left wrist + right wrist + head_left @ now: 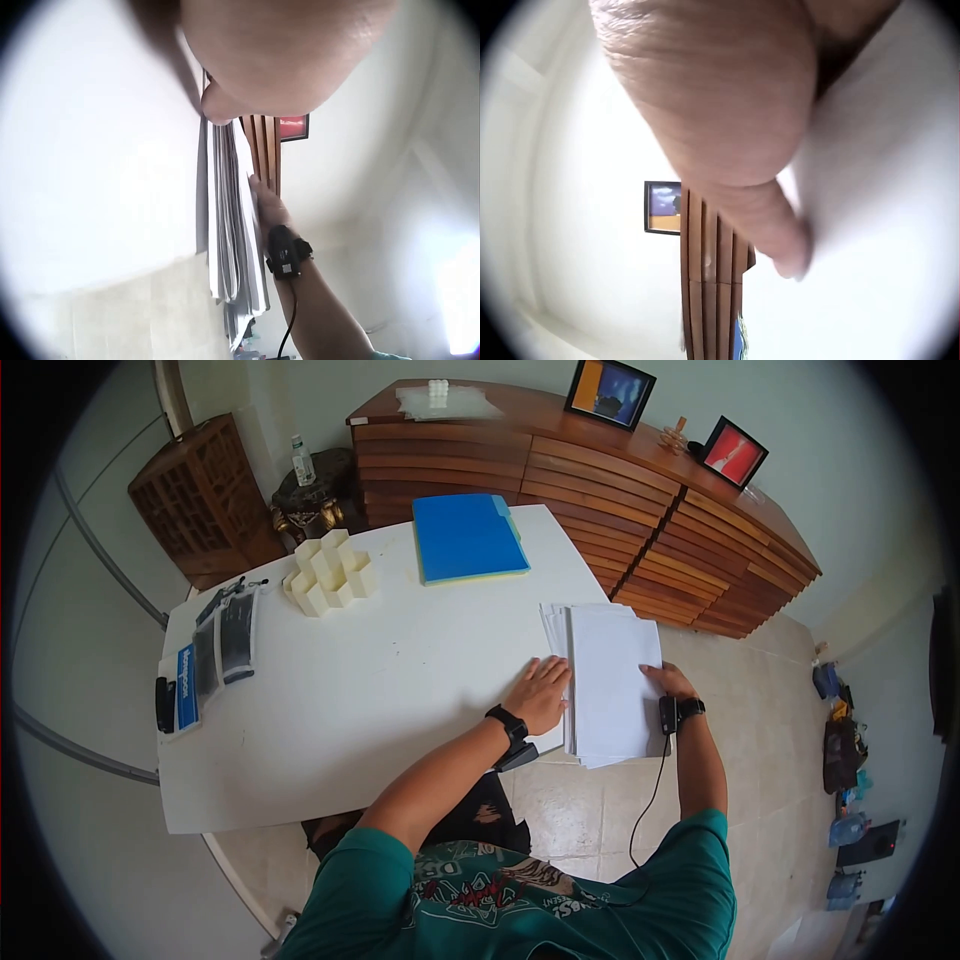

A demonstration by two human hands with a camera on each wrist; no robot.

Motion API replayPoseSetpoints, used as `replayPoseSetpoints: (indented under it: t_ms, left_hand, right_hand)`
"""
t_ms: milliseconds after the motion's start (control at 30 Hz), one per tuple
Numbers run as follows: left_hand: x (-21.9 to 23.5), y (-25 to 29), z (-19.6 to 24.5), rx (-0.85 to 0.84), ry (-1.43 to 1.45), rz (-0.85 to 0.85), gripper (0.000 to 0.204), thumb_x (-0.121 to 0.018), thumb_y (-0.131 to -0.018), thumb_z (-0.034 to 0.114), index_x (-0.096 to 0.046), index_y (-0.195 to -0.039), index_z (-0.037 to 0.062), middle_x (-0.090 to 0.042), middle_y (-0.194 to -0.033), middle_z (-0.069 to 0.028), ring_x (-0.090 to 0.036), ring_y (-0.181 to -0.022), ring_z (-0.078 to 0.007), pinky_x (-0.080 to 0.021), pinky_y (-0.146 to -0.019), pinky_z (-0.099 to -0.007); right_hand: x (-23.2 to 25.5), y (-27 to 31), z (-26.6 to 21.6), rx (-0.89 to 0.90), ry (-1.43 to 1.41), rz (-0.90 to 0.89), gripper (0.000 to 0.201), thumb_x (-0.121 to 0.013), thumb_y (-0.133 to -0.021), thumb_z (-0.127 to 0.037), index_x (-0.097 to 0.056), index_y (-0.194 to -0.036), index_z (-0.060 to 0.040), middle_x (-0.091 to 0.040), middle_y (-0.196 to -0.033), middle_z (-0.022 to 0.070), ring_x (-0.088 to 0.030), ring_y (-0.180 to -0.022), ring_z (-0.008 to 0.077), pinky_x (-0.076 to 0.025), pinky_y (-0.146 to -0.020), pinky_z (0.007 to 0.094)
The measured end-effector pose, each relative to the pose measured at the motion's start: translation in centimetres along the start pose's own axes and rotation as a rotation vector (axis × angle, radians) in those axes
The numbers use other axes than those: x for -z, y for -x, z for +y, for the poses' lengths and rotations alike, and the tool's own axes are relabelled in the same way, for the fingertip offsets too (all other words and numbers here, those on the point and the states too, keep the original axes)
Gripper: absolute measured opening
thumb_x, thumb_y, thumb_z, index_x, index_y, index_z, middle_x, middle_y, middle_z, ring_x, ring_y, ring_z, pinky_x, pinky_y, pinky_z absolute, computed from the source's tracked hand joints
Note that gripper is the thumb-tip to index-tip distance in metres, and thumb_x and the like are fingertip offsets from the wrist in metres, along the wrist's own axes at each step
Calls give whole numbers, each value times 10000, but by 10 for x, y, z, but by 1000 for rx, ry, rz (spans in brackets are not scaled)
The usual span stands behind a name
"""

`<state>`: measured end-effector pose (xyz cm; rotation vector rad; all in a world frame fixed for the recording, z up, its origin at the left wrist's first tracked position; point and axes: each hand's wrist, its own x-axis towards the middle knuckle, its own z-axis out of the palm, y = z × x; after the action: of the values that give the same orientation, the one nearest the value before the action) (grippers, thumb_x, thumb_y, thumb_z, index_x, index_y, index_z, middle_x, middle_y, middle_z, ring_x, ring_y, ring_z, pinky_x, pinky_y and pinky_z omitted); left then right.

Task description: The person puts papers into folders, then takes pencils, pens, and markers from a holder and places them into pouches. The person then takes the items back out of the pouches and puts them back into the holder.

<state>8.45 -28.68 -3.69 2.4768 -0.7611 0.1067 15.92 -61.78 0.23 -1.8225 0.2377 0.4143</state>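
Observation:
A thick stack of white paper (615, 685) lies at the right end of the white table (330, 730), jutting out past its edge. Some loose sheets fan out unevenly along its sides. My right hand (672, 680) grips the outer side of the stack, thumb on top and the other fingers hidden beneath. At the opposite side, my left hand (540, 698) rests with extended fingers touching the paper's inner edge. Seen edge-on in the left wrist view, the layered sheets (229, 217) hang beyond the tabletop, with the right hand's thumb against their upper face.
A blue folder (468, 540) lies near the table's far edge, left of the paper. Further left stand a cream hexagonal organizer (330, 575), dark pouches (238, 635) and a blue packet (187, 685). Behind runs a wooden sideboard (590, 480) with framed pictures. A cable (650, 800) hangs from the right wrist.

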Motion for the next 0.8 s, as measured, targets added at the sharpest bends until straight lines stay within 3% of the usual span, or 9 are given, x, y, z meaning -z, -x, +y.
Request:
replayPoseSetpoints:
  t_ms: [100, 167, 300, 367, 400, 500, 533, 633, 800]
  left_hand:
    - [2, -6, 4, -22, 103, -79, 566, -585, -951, 217, -432, -1443, -17, -384, -1554, -184, -289, -1487, -326, -175, -1229, -535]
    - [-5, -6, -1, -27, 166, -33, 606, -647, -919, 202, -426, -1442, -8, -394, -1534, -208, -298, -1475, -356, -212, -1225, -506]
    - [-16, -13, -8, 207, 705, 316, 889, -779, -852, 187, -241, -1525, -33, -369, -1519, -285, -346, -1453, -363, -289, -1195, -430]
    - [-1, -17, -9, 432, 851, 312, 913, -787, -856, 198, -218, -1529, -41, -335, -1535, -302, -310, -1474, -353, -289, -1193, -436]
    - [3, -16, -6, 473, 1014, 400, 848, -763, -884, 162, -239, -1516, -53, -425, -1482, -286, -438, -1392, -314, -371, -1139, -418]
    - [58, 10, -12, 311, 1454, 126, 753, -734, -905, 96, -290, -1494, -55, -554, -1371, -218, -567, -1246, -244, -453, -1057, -369]
    - [65, 21, -13, 90, 1474, 177, 657, -720, -916, 59, -353, -1446, -64, -643, -1209, -159, -632, -1105, -209, -512, -949, -337]
    - [138, 61, 8, 15, 691, 418, 539, -783, -849, 110, -526, -1300, -32, -680, -1141, -179, -682, -1049, -290, -524, -891, -385]
    - [243, 121, 3, 253, 140, 418, 364, -775, -819, 130, -634, -1140, 31, -682, -937, -233, -657, -902, -427, -527, -777, -421]
  right_hand:
    - [19, 5, 10, 2, 125, 115, 399, -728, -881, -157, -641, -1184, 88, -717, -1010, 108, -679, -864, 201, -548, -787, 342]
    - [16, 16, 8, 257, 90, 196, 298, -734, -850, -61, -669, -1112, 66, -719, -956, 83, -676, -807, 188, -549, -744, 332]
    - [1, 57, -19, 418, -60, 255, 229, -724, -831, 9, -673, -1054, 19, -708, -915, 53, -663, -787, 140, -540, -725, 302]
    - [-14, 85, -45, 458, -136, 254, 214, -727, -835, 5, -670, -1042, 6, -704, -907, 47, -656, -780, 132, -538, -723, 301]
    - [-23, 93, -56, 500, -209, 246, 200, -729, -839, 1, -666, -1029, -7, -700, -899, 42, -650, -773, 124, -537, -721, 300]
    - [-45, 101, -67, 583, -294, 291, 192, -742, -844, -11, -656, -1016, -19, -694, -888, 36, -638, -751, 125, -536, -717, 304]
    - [-56, 102, -68, 581, -358, 290, 282, -744, -857, -26, -611, -1105, -9, -679, -975, 59, -640, -827, 150, -537, -778, 327]
    - [-114, 104, -74, 514, -653, 345, 401, -747, -870, -47, -543, -1212, -6, -644, -1084, 86, -633, -943, 186, -529, -858, 360]
    - [-224, 94, -64, 487, -1018, -103, 599, -705, -897, -56, -419, -1424, -58, -557, -1334, 92, -561, -1204, 243, -426, -1078, 447]
